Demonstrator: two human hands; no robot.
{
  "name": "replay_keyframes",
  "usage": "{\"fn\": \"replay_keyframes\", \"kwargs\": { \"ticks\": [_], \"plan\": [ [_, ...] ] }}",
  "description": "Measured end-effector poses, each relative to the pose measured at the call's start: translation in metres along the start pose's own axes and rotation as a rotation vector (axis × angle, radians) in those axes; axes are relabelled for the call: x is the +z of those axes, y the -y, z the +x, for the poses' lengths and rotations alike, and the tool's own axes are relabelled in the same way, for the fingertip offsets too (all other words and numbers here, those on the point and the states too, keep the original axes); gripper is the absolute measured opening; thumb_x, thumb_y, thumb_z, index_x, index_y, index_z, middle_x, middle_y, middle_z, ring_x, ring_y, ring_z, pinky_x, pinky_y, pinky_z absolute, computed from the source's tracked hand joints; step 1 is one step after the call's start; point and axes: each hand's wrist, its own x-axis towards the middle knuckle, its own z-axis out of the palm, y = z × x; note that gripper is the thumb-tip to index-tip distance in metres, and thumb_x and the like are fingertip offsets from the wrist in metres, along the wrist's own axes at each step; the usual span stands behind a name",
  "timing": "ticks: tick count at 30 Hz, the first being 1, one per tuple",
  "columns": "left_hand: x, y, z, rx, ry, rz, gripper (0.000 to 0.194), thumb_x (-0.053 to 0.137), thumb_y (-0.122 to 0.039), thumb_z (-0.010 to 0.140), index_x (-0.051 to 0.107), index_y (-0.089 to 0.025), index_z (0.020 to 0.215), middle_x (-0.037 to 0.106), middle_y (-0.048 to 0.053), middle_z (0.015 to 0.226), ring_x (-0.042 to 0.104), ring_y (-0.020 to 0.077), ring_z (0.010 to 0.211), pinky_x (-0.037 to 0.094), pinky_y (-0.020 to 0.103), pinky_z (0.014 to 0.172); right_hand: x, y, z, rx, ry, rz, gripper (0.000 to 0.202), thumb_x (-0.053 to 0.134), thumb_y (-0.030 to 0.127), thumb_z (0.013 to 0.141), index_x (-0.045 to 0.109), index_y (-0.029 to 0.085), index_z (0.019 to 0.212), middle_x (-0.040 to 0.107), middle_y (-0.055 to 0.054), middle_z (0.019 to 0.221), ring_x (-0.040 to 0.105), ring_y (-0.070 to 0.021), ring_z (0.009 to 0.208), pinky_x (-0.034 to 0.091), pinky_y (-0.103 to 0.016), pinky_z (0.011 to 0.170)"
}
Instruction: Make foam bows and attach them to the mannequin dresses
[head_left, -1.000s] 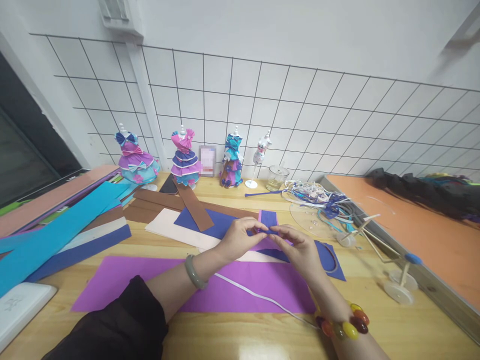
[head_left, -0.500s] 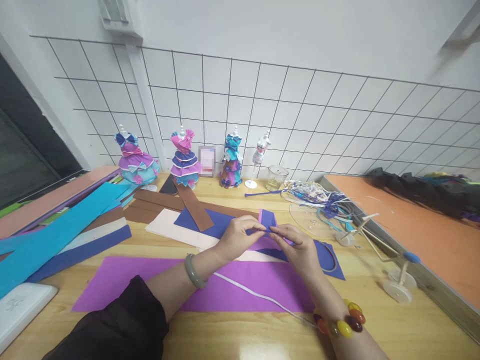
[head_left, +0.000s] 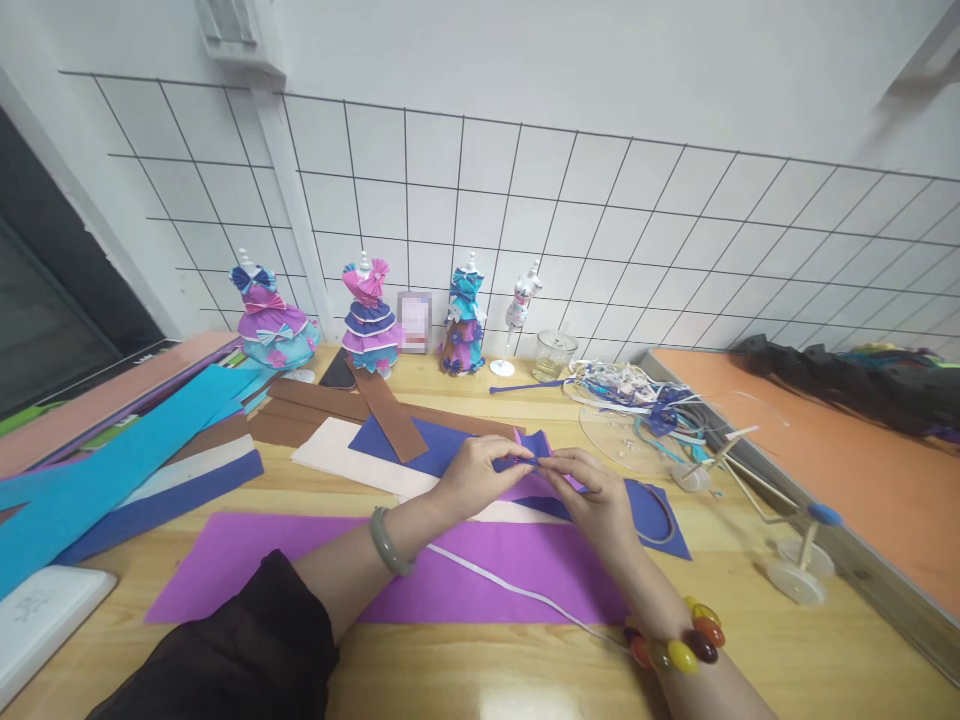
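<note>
Between my two hands, near the middle of the table, is a small blue piece with a purple edge (head_left: pixel 535 444). My left hand (head_left: pixel 480 474) pinches its near left side, thumb against fingers. From the right, my right hand (head_left: pixel 594 492) pinches the same piece, the fingertips of both hands almost touching. Below my hands lies a wide purple sheet (head_left: pixel 300 565), with a thin white cord (head_left: pixel 495 580) across it. Behind my left hand are a dark blue strip (head_left: pixel 442 445), a cream strip (head_left: pixel 337 455) and a brown strip (head_left: pixel 390 415).
Small dressed forms (head_left: pixel 369 320) and a bare mannequin (head_left: pixel 517 310) stand by the wall, with a glass jar (head_left: pixel 555 358). Coloured strips (head_left: pixel 165 430) and a white device (head_left: pixel 52 620) are at left. Tangled ribbons (head_left: pixel 630 390), a stick frame (head_left: pixel 750 500) and an orange-lined tray (head_left: pixel 810 440) are at right.
The far end of the blue and purple piece has folded or gathered closer to my fingertips. Both hands keep their pinch, almost in the same place.
</note>
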Motion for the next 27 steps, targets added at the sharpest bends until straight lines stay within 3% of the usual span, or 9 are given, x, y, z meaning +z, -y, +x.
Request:
{"fn": "replay_keyframes", "kwargs": {
  "ticks": [21,27],
  "plan": [
    [-0.0038,-0.0010,0.0013,0.015,-0.002,-0.017,0.014,0.059,-0.021,0.072,0.067,-0.020,0.084,0.068,0.001,0.083,0.062,0.0131,0.079,0.047,0.023,0.075,-0.0009,0.0018,0.0021,0.068,-0.005,0.047,0.012,0.056,0.021,0.078,0.065,0.023,0.086,0.066,-0.005,0.081,0.061,-0.0176,0.076,0.048,-0.031,0.070],
    [-0.0049,0.0011,0.0020,0.075,-0.011,0.049,0.013,0.059,-0.021,0.073,0.067,-0.020,0.082,0.069,0.001,0.080,0.063,0.0127,0.076,0.047,0.022,0.073,-0.0015,0.0010,0.0018,0.133,-0.010,0.062,0.011,0.057,0.024,0.078,0.066,0.022,0.083,0.066,-0.005,0.080,0.061,-0.0181,0.075,0.048,-0.032,0.069]
  ]
}}
